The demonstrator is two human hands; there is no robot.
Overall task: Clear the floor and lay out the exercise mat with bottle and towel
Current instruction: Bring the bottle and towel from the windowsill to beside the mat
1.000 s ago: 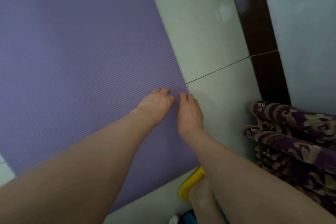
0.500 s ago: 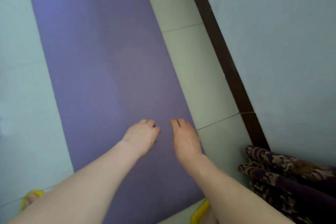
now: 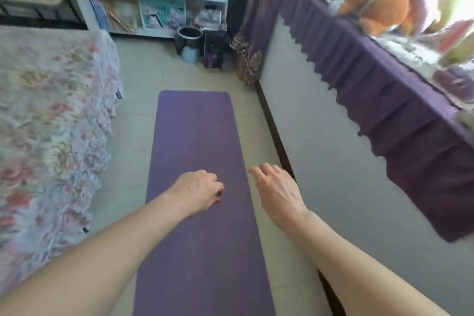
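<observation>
The purple exercise mat (image 3: 195, 131) lies unrolled flat on the pale tiled floor, running away from me between the bed and the wall. My left hand (image 3: 196, 191) hovers above the mat's middle, fingers loosely curled, holding nothing. My right hand (image 3: 278, 188) hangs over the mat's right edge and the floor strip beside it, fingers apart and empty. No bottle or towel shows in this view.
A bed with a floral cover (image 3: 46, 123) borders the mat's left. The wall with a dark skirting (image 3: 274, 133) runs along the right, under a purple-draped sill (image 3: 384, 90) with a plush toy (image 3: 372, 2). A white shelf unit (image 3: 154, 5), bin (image 3: 189, 43) and curtain (image 3: 246, 33) stand beyond.
Both hands have lifted off the mat's near end and moved apart. The view has risen from the mat's corner to the whole room, and the folded patterned cloth is out of view.
</observation>
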